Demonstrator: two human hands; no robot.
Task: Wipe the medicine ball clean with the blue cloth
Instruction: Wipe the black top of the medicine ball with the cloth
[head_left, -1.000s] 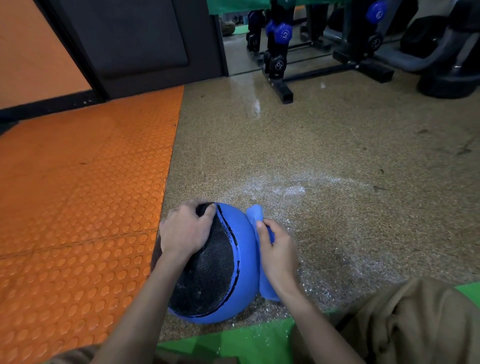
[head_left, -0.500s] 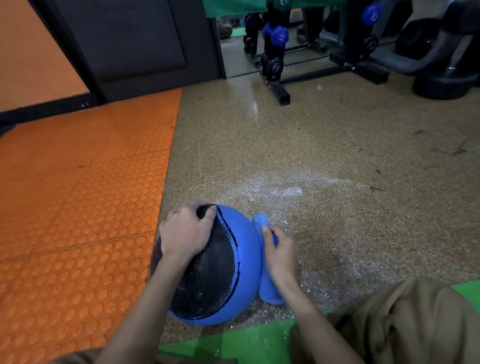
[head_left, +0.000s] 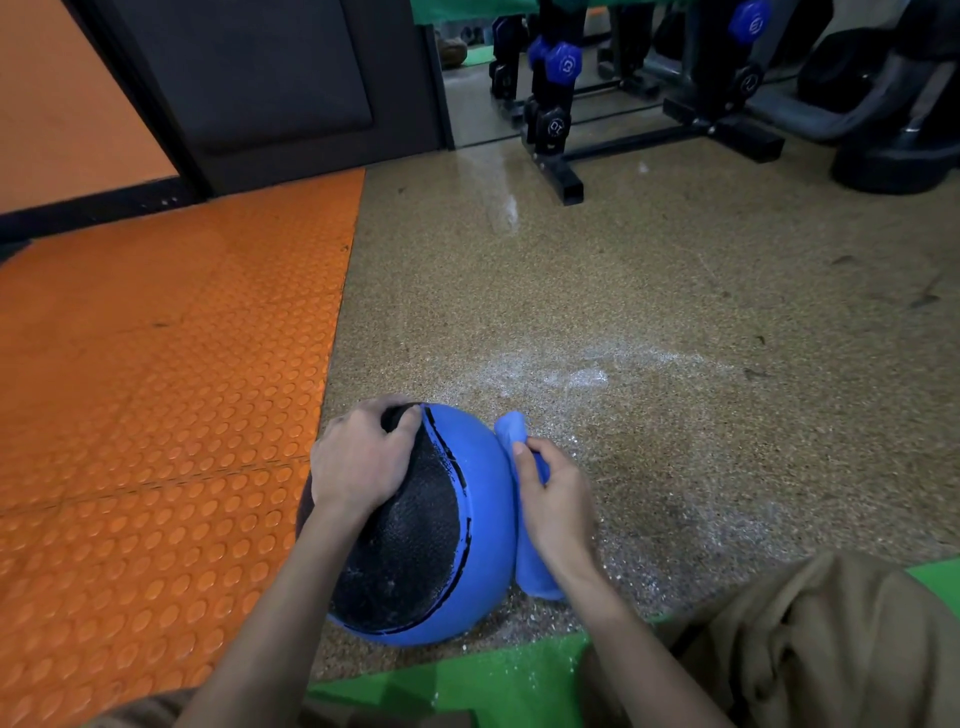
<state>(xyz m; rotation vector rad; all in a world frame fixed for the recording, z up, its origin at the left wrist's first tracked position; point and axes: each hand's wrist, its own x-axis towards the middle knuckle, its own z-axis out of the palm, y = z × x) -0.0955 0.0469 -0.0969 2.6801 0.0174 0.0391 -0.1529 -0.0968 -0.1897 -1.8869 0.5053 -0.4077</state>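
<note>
Bare forearms (head_left: 270, 623), loose creased khaki-brown trousers (head_left: 810, 649).

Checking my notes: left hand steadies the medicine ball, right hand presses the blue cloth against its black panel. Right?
Not quite. The head view shows the right hand holding the blue cloth against the blue side of the medicine ball, not its black panel. The left hand does steady the ball.

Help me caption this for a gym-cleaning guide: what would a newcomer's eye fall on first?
The blue and black ball, low in the middle on the speckled floor, gripped on top by the left hand while the right hand holds a blue cloth at its right side. Next, the bright orange studded mat filling the left, and the dumbbell rack at the far top.
</note>
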